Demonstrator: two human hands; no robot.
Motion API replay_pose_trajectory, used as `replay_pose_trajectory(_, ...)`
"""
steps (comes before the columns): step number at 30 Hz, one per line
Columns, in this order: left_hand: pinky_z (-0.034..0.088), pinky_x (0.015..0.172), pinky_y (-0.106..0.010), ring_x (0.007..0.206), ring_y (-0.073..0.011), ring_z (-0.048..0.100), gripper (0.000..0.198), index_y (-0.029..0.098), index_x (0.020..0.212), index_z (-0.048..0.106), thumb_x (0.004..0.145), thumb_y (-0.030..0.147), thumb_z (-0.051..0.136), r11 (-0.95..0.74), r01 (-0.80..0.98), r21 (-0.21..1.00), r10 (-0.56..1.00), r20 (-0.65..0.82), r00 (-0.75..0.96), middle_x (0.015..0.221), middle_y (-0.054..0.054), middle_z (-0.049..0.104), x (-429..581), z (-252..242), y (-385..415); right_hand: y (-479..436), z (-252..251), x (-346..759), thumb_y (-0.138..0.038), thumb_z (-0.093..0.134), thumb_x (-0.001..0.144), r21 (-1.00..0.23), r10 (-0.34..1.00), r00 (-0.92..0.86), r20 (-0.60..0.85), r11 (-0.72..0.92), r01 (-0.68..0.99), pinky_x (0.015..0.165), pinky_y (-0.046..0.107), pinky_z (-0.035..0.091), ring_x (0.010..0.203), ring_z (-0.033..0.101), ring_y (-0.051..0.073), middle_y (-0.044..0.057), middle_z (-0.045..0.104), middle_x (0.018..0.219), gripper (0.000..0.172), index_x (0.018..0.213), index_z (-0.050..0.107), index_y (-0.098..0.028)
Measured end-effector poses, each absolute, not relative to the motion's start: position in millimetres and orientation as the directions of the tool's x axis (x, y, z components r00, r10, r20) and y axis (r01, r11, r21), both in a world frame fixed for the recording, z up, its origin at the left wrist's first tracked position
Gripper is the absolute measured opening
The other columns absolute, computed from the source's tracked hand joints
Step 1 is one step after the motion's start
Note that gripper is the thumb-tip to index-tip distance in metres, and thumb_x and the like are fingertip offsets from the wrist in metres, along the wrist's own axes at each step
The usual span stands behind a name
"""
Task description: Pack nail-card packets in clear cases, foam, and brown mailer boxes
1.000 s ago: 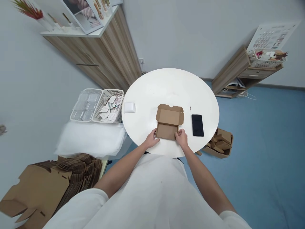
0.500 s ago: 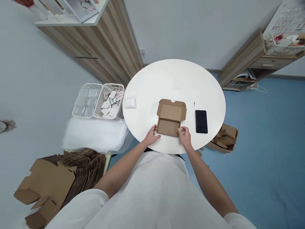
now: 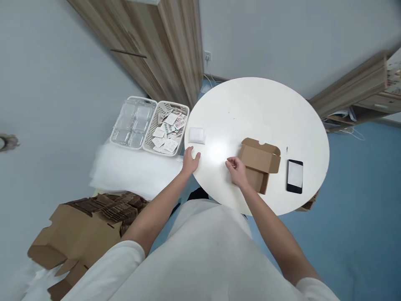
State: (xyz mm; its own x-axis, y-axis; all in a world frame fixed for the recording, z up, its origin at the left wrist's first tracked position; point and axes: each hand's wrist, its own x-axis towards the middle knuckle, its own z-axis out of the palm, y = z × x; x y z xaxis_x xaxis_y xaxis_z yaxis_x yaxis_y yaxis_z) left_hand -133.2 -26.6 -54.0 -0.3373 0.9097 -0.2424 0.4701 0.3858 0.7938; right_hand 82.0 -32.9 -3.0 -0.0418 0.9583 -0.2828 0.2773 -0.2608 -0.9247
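Observation:
My left hand point(image 3: 190, 161) is at the left edge of the round white table point(image 3: 260, 113). Its thumb and fingers are spread with nothing between them, just below a small white wrapped packet point(image 3: 196, 135). My right hand point(image 3: 237, 171) hovers around the left side of an open brown cardboard box point(image 3: 257, 161). The fingers are curled in and I see nothing in them. The box lies with its lid flipped back toward the far side. My right hand and forearm hide its lower left part.
A black phone point(image 3: 295, 176) lies right of the box. Left of the table stand a white basket point(image 3: 185, 125) of small printed packets and a tray point(image 3: 127, 146) of clear plastic pieces. White sheets point(image 3: 134, 169) lie below them, with flat cardboard boxes point(image 3: 81, 230) stacked nearer me.
Both hands have left the box's sides. My left hand moved left to the white packet, while my right hand shifted left and curled. The view turned left.

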Motion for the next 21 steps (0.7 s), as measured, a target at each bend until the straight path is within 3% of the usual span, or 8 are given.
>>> replay_pose_trajectory(4,0.019,0.106,-0.039,0.129,-0.0261,0.021,0.069,0.014,0.131,0.024,0.074,0.037,0.056,0.437,0.492,0.753,0.897,-0.324,-0.302,0.138,-0.015,0.025,-154,-56,2,9,-27,21,-0.045,0.056,0.071,-0.883,0.898,-0.075,-0.433,-0.405,0.237,0.085,0.036,0.042,0.101,0.052,0.020,0.008,0.056,0.111,0.040,0.102,0.054,-0.020)
replay_pose_trajectory(7,0.016,0.106,-0.040,0.131,-0.0266,0.013,0.078,0.016,0.134,0.015,0.072,0.036,0.058,0.474,0.465,0.748,0.880,-0.388,-0.274,0.142,-0.013,0.017,-157,-59,15,33,-43,-11,-0.047,0.056,0.070,-0.867,0.876,-0.056,-0.479,-0.461,0.191,0.093,0.037,0.037,0.114,0.045,0.022,0.009,0.047,0.126,0.052,0.114,0.048,-0.020)
replay_pose_trajectory(10,0.015,0.106,-0.042,0.131,-0.0269,0.012,0.080,0.018,0.135,0.011,0.072,0.033,0.057,0.487,0.449,0.749,0.873,-0.399,-0.281,0.142,-0.012,0.017,-158,-62,22,49,-52,-32,-0.048,0.057,0.070,-0.864,0.877,-0.018,-0.480,-0.469,0.185,0.093,0.037,0.037,0.116,0.042,0.022,0.008,0.043,0.130,0.058,0.120,0.043,-0.023)
replay_pose_trajectory(13,0.013,0.105,-0.043,0.129,-0.0262,0.019,0.071,0.020,0.133,0.019,0.073,0.027,0.055,0.455,0.460,0.762,0.889,-0.358,-0.286,0.138,-0.011,0.026,-159,-65,27,57,-60,-47,-0.046,0.057,0.069,-0.871,0.888,0.000,-0.459,-0.450,0.196,0.090,0.036,0.039,0.110,0.046,0.021,0.007,0.046,0.126,0.056,0.118,0.044,-0.024)
replay_pose_trajectory(17,0.023,0.102,-0.042,0.122,-0.0262,0.033,0.058,0.021,0.124,0.037,0.070,0.023,0.057,0.442,0.400,0.802,0.888,-0.329,-0.321,0.127,-0.010,0.040,-162,-73,29,60,-68,-53,-0.043,0.055,0.069,-0.873,0.895,0.049,-0.443,-0.443,0.201,0.083,0.034,0.042,0.094,0.053,0.017,0.005,0.054,0.112,0.045,0.108,0.048,-0.023)
replay_pose_trajectory(21,0.043,0.083,-0.033,0.103,-0.0207,0.050,0.041,0.020,0.112,0.047,0.072,0.024,0.054,0.414,0.236,0.879,0.888,-0.333,-0.318,0.115,-0.009,0.050,-160,-76,17,47,-66,-40,-0.040,0.054,0.068,-0.846,0.886,0.147,-0.439,-0.463,0.265,0.073,0.031,0.044,0.076,0.056,0.015,0.003,0.058,0.097,0.033,0.096,0.050,-0.021)
